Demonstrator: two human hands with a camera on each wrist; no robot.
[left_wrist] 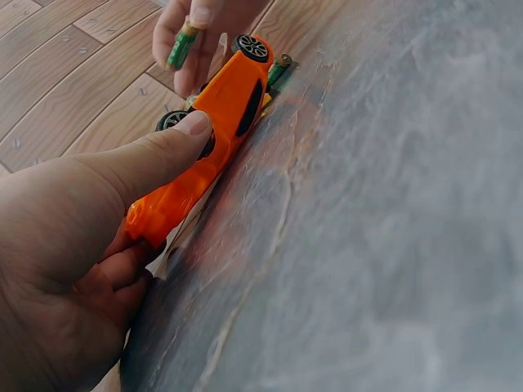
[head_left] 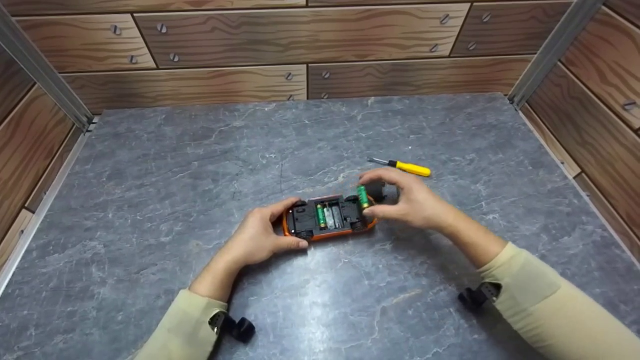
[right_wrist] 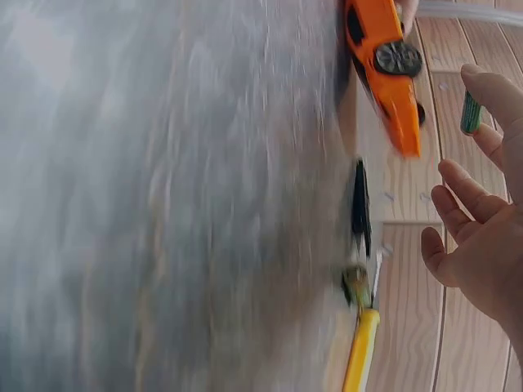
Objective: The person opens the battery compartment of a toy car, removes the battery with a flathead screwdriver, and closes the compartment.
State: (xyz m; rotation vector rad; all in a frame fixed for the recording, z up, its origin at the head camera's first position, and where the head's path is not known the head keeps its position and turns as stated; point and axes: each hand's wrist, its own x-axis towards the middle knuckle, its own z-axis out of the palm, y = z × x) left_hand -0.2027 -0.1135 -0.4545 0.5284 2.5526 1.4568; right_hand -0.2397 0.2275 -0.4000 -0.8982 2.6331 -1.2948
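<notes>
An orange toy car (head_left: 330,235) lies upside down, its black underside up and its battery compartment (head_left: 336,216) uncovered. One green battery (head_left: 321,216) sits in the compartment's left slot. My left hand (head_left: 260,232) grips the car's left end, thumb along the near side, fingers at the far side; the thumb (left_wrist: 159,155) presses by a wheel in the left wrist view. My right hand (head_left: 407,200) pinches a second green battery (head_left: 363,197) between thumb and fingertips, above the car's right end. In the right wrist view this battery (right_wrist: 471,113) is apart from the car.
A screwdriver (head_left: 412,168) with a yellow handle lies beyond my right hand. A dark item (head_left: 387,191) is partly hidden behind that hand. Another green battery (left_wrist: 279,69) shows past the car in the left wrist view. Wood-patterned panels (head_left: 295,37) bound the grey marbled table (head_left: 175,165).
</notes>
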